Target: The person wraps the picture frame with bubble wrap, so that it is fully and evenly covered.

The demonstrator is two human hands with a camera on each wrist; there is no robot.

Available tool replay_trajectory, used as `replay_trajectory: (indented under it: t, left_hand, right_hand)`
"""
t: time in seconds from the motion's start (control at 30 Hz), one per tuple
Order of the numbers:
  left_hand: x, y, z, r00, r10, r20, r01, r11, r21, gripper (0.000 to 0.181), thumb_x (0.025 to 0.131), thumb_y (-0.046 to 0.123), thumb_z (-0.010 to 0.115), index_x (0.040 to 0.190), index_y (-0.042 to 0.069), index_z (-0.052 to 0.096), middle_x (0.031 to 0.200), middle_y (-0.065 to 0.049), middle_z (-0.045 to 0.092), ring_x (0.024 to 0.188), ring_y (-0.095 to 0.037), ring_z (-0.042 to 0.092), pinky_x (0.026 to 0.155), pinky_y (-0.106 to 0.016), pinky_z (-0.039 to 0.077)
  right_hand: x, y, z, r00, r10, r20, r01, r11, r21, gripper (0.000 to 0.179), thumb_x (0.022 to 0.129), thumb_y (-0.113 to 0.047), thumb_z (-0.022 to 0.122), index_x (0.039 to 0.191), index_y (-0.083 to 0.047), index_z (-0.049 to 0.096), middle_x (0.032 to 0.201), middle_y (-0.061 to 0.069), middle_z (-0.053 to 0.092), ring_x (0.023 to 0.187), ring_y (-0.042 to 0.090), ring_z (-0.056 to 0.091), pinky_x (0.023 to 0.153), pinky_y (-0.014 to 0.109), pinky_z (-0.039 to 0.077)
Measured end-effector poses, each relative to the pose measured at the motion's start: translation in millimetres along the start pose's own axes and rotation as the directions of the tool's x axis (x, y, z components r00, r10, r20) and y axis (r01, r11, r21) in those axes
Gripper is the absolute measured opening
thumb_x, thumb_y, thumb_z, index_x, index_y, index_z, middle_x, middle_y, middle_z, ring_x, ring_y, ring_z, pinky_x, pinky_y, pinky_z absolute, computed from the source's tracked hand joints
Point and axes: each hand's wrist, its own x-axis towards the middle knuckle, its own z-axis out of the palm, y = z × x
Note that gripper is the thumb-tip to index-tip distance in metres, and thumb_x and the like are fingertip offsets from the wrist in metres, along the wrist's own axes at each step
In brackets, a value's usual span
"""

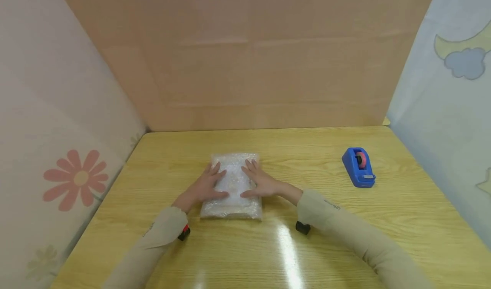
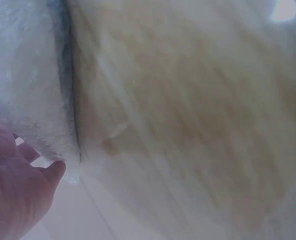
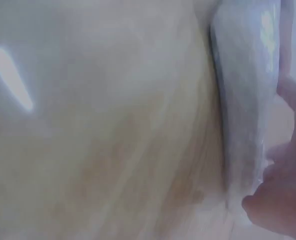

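A flat rectangular package in clear bubble wrap (image 1: 235, 182) lies on the wooden table, with something white showing through. My left hand (image 1: 209, 186) rests on its left side, fingers spread and thumb pointing inward. On the opposite side, my right hand (image 1: 264, 183) rests with spread fingers, its thumb also pointing toward the middle. The left wrist view shows the wrap (image 2: 25, 65) with the left hand (image 2: 17, 185) at its edge. In the right wrist view, the right hand (image 3: 283, 185) is alongside the package (image 3: 245, 95).
A blue tape dispenser (image 1: 358, 167) with a pink roll stands on the right of the table (image 1: 307, 152). Brown paper (image 1: 268, 67) covers the back, and pale walls with painted shapes rise on both sides. Small black devices (image 1: 302, 227) sit under the wrists.
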Motion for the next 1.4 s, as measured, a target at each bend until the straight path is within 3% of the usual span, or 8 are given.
replay_trajectory:
  t: [0.1, 0.43, 0.7, 0.97, 1.13, 1.4]
  left_hand:
    - [0.5, 1.5, 2.3, 1.0, 0.01, -0.013, -0.009, 1.0, 0.01, 0.079, 0.078, 0.047, 0.065, 0.139, 0.006, 0.035, 0.15, -0.015, 0.009, 0.135, -0.041, -0.001, 0.104, -0.057, 0.017]
    - [-1.0, -1.0, -1.7, 0.999, 0.036, -0.002, -0.036, 0.997, 0.065, 0.082, 0.081, 0.054, 0.057, 0.142, 0.007, 0.03, 0.151, -0.014, 0.006, 0.135, -0.043, 0.004, 0.102, -0.058, 0.022]
    - [-14.9, -9.5, -11.0, 0.999, -0.012, -0.031, 0.014, 0.999, 0.034, 0.09, 0.076, 0.062, 0.058, 0.143, 0.011, 0.027, 0.151, -0.013, 0.007, 0.136, -0.036, 0.009, 0.102, -0.056, 0.025]
    - [-13.7, -18.0, -7.4, 0.999, -0.01, -0.037, 0.012, 0.998, 0.057, 0.099, 0.072, 0.069, 0.055, 0.145, 0.011, 0.021, 0.152, -0.009, 0.006, 0.138, -0.029, 0.006, 0.103, -0.053, 0.025]
    - [-10.4, -17.6, -9.0, 1.0, -0.03, -0.003, 0.03, 0.999, 0.038, 0.101, 0.074, 0.067, 0.055, 0.145, 0.007, 0.016, 0.152, -0.007, 0.005, 0.138, -0.027, 0.005, 0.107, -0.049, 0.02]
    - [-2.9, -18.4, -8.6, 1.0, -0.006, -0.024, 0.008, 0.997, 0.073, 0.107, 0.07, 0.069, 0.058, 0.145, 0.005, 0.016, 0.152, -0.009, 0.004, 0.138, -0.026, 0.005, 0.108, -0.047, 0.019]
  right_hand:
    - [-7.3, -4.0, 0.3, 0.997, -0.033, 0.063, 0.033, 0.999, 0.001, 0.081, 0.086, -0.043, 0.057, 0.144, -0.002, 0.02, 0.15, 0.017, -0.006, 0.135, 0.034, -0.016, 0.107, 0.054, 0.0]
    - [-8.8, -5.4, 2.6, 0.998, -0.032, 0.063, 0.04, 0.992, -0.121, 0.08, 0.084, -0.047, 0.058, 0.144, -0.006, 0.023, 0.151, 0.016, 0.0, 0.136, 0.034, -0.01, 0.109, 0.05, 0.003]
    - [-7.5, -6.9, 1.0, 0.998, 0.006, 0.06, 0.005, 0.985, -0.175, 0.08, 0.083, -0.049, 0.058, 0.144, -0.009, 0.025, 0.151, 0.015, 0.001, 0.137, 0.034, -0.007, 0.108, 0.053, 0.004]
    - [-5.0, -6.0, 3.3, 0.999, 0.013, 0.052, -0.003, 0.983, -0.181, 0.081, 0.083, -0.051, 0.057, 0.144, -0.011, 0.024, 0.151, 0.014, 0.003, 0.137, 0.033, -0.005, 0.105, 0.059, 0.006]
    - [-0.5, -0.2, 4.4, 0.999, 0.004, 0.033, 0.002, 0.986, -0.164, 0.081, 0.082, -0.051, 0.058, 0.144, -0.011, 0.025, 0.151, 0.014, 0.002, 0.137, 0.033, -0.006, 0.104, 0.06, 0.008]
    - [6.3, 9.0, 7.0, 1.0, 0.002, 0.029, 0.001, 0.996, -0.094, 0.082, 0.08, -0.048, 0.062, 0.144, -0.013, 0.025, 0.152, 0.01, 0.0, 0.137, 0.029, -0.01, 0.107, 0.054, 0.004]
